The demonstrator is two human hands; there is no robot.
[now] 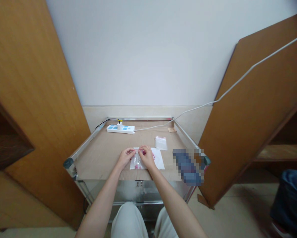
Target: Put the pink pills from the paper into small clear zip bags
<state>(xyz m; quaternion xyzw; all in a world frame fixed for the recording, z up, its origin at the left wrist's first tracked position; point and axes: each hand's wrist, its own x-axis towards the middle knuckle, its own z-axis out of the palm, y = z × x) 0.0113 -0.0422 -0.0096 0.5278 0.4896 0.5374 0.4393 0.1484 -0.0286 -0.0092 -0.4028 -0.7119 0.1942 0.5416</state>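
A small clear plastic bag (137,162) with pinkish-red bits near its bottom lies before me, its top edge between my two hands. My left hand (125,156) pinches the upper left of the bag, fingers pressed together. From the other side, my right hand (146,156) grips the same top edge, thumb and fingers closed. Beneath and to the right of the right hand is a white sheet of paper (159,159), with more small red-pink pieces on it, partly hidden by that hand. Another clear bag (161,142) lies just behind the paper.
A white power strip (121,129) with a plug in it sits at the back left, its pale cable (195,107) running up to the right. A pixelated dark object (188,167) lies at the right edge. Wooden panels flank the cardboard-topped table (98,158). A person's dark-clothed leg (291,198) shows at far right.
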